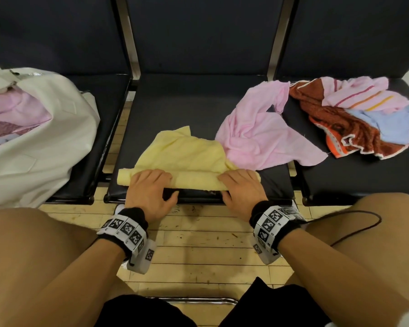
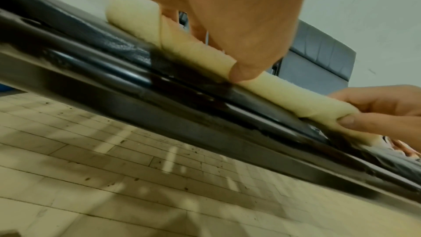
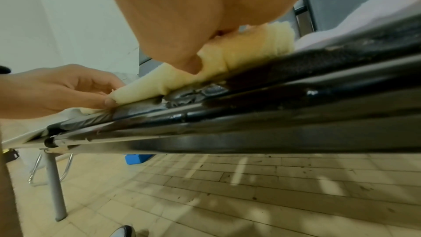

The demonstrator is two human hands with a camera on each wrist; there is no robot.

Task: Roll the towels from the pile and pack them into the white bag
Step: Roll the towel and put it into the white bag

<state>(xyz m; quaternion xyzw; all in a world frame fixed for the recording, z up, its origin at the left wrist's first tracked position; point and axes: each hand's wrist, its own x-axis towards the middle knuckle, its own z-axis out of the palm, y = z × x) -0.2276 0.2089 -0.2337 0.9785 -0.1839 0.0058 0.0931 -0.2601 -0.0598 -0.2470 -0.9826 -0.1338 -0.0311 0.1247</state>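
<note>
Even indoor light, soft shadows; both wrist views blur near the top (wide-angle bending at every edge).

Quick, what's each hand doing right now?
Left hand: grips the yellow towel roll, thumb behind.
Right hand: grips the same roll's other end.

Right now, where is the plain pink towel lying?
In the head view, the plain pink towel lies unrolled right of centre, between the yellow towel and the towel pile.

Head view looks down; both wrist views, close and perhaps seat-level, share the yellow towel (image 1: 189, 179).
</note>
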